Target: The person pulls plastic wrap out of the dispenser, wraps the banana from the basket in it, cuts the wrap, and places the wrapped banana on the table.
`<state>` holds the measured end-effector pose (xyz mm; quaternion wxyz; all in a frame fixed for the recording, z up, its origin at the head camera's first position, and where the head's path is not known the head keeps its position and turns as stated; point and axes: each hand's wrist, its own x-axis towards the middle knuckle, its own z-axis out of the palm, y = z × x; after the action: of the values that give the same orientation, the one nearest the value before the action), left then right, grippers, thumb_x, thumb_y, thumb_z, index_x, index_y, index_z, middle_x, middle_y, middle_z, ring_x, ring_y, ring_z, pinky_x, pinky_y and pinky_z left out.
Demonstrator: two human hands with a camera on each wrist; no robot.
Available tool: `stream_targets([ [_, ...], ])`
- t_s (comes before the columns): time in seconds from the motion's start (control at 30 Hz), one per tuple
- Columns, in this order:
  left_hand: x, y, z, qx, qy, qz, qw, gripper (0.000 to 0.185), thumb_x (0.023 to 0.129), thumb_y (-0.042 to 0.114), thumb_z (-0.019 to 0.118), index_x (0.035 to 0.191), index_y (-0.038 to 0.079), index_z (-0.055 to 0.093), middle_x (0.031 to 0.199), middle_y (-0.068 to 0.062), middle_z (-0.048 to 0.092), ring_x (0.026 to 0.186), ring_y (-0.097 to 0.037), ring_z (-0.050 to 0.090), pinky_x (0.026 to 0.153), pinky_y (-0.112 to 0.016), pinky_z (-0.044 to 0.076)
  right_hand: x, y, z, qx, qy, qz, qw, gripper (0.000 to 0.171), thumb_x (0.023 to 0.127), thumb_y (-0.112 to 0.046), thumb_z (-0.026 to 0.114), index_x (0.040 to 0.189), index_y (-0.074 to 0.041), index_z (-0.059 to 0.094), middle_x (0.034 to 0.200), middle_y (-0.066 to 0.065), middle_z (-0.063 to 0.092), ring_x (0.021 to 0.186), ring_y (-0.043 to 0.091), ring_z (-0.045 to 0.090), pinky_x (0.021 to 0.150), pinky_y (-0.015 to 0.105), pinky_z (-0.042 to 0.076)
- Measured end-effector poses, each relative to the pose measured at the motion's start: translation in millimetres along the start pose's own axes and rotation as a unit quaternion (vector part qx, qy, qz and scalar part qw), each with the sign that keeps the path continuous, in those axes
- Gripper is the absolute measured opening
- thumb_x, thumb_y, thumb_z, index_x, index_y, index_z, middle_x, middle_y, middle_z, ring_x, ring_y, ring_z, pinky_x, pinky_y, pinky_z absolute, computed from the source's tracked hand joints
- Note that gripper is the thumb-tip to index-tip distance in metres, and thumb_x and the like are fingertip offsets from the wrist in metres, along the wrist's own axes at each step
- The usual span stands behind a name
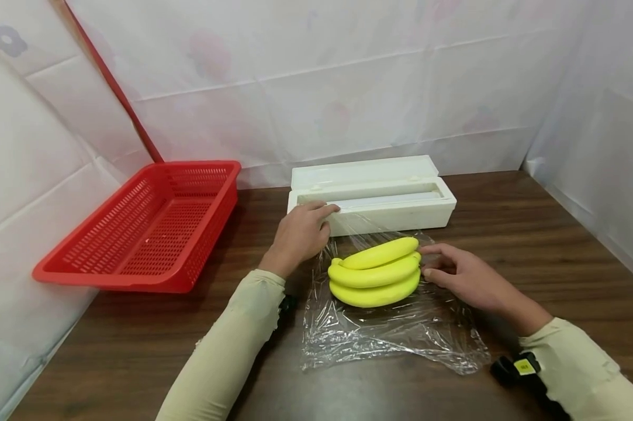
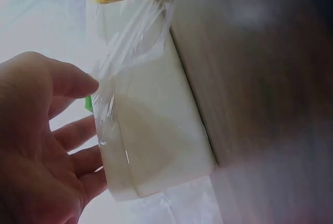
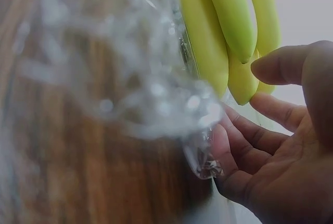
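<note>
Dark wooden table (image 1: pixel 532 234): your left hand (image 1: pixel 297 234), grip spread, presses the white plastic wrap dispenser (image 1: pixel 371 196) near its far edge; your right hand (image 1: pixel 466 278), grip spread, touches the yellow banana bunch (image 1: pixel 375 272).

Head view high over table, wrist views close, all sharing bananas (image 1: pixel 375 272).

Yellow plastic banana bunch (image 1: pixel 375 272) on clear crinkled cling film sheet (image 1: pixel 390 333).
Long white rectangular film dispenser box (image 1: pixel 371 195), lid open, lies at its 12 o'clock.

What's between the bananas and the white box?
Only clear plastic wrap, stretching from the white box down under the bananas, seen in the head view.
</note>
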<state>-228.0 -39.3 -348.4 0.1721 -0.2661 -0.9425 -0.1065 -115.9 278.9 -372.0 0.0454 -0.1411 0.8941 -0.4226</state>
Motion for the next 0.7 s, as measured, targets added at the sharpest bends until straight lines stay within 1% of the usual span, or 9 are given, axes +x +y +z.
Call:
stream_targets([
  [0.03,-1.0,0.1,-0.8,-0.001,-0.006,-0.008,0.9999,0.042,0.097,0.016,0.054,0.135,0.029,0.064,0.139,-0.002,0.060,0.120,-0.029,0.059,0.090,-0.049,0.052,1,0,1,0.002,-0.002,0.000,1.000,0.048,0.103,-0.023,0.059,0.146,-0.007,0.046,0.118,0.011,0.068,0.104,0.021,0.065,0.076,0.032,0.054],
  [0.1,-2.9,0.4,-2.4,0.003,-0.024,-0.024,0.9994,0.044,0.098,0.019,0.053,0.139,0.031,0.061,0.142,-0.004,0.057,0.129,-0.029,0.052,0.105,-0.060,0.038,2,-1,3,0.003,-0.003,0.000,1.000,0.048,0.103,-0.022,0.059,0.146,-0.007,0.046,0.117,0.011,0.068,0.104,0.021,0.065,0.077,0.032,0.054],
  [0.13,-3.8,0.9,-3.3,0.005,-0.035,-0.033,0.9988,0.045,0.098,0.020,0.053,0.141,0.032,0.059,0.144,-0.006,0.055,0.133,-0.029,0.048,0.109,-0.065,0.030,2,-1,3,0.004,-0.003,0.001,1.000,0.048,0.103,-0.022,0.059,0.146,-0.007,0.046,0.117,0.010,0.069,0.104,0.021,0.065,0.078,0.032,0.054],
  [0.2,-5.5,1.7,-5.0,0.009,-0.056,-0.048,0.9973,0.047,0.099,0.023,0.052,0.145,0.034,0.054,0.147,-0.010,0.050,0.138,-0.030,0.041,0.110,-0.072,0.018,3,-1,4,0.001,-0.002,0.000,1.000,0.048,0.103,-0.023,0.059,0.146,-0.007,0.046,0.116,0.010,0.069,0.104,0.021,0.065,0.077,0.032,0.054],
  [0.23,-6.3,1.9,-5.5,0.012,-0.063,-0.055,0.9964,0.049,0.099,0.024,0.052,0.146,0.036,0.052,0.148,-0.012,0.049,0.139,-0.030,0.039,0.108,-0.074,0.017,3,-2,4,-0.001,-0.001,0.000,1.000,0.048,0.103,-0.023,0.059,0.146,-0.007,0.046,0.115,0.009,0.069,0.103,0.020,0.065,0.077,0.032,0.054],
  [0.3,-7.6,2.6,-6.6,0.018,-0.072,-0.057,0.9956,0.050,0.099,0.024,0.053,0.148,0.036,0.049,0.148,-0.013,0.048,0.139,-0.031,0.038,0.108,-0.073,0.022,3,-2,5,-0.002,0.000,-0.003,1.000,0.047,0.103,-0.024,0.059,0.146,-0.007,0.046,0.115,0.009,0.069,0.102,0.019,0.065,0.077,0.032,0.054],
  [0.43,-7.8,4.6,-5.9,0.028,-0.068,-0.042,0.9964,0.052,0.099,0.023,0.054,0.149,0.035,0.049,0.144,-0.011,0.051,0.135,-0.032,0.042,0.106,-0.071,0.028,3,0,1,0.020,-0.002,-0.006,1.000,0.046,0.103,-0.022,0.058,0.145,-0.004,0.047,0.116,0.012,0.068,0.100,0.020,0.066,0.075,0.032,0.056],
  [0.57,-5.2,8.4,-3.7,0.037,-0.067,-0.030,0.9966,0.051,0.099,0.025,0.053,0.149,0.034,0.048,0.142,-0.011,0.052,0.134,-0.035,0.043,0.105,-0.072,0.029,2,3,-4,0.051,0.010,-0.006,0.999,0.041,0.104,-0.017,0.056,0.140,0.002,0.051,0.119,0.019,0.065,0.098,0.024,0.067,0.074,0.032,0.058],
  [0.7,-1.4,12.4,-0.6,0.048,-0.076,-0.023,0.9957,0.051,0.101,0.027,0.051,0.151,0.035,0.045,0.142,-0.012,0.051,0.137,-0.040,0.040,0.105,-0.072,0.028,2,4,-9,0.059,0.029,-0.006,0.998,0.035,0.105,-0.017,0.055,0.133,0.004,0.056,0.120,0.021,0.064,0.097,0.026,0.068,0.071,0.035,0.058],
])
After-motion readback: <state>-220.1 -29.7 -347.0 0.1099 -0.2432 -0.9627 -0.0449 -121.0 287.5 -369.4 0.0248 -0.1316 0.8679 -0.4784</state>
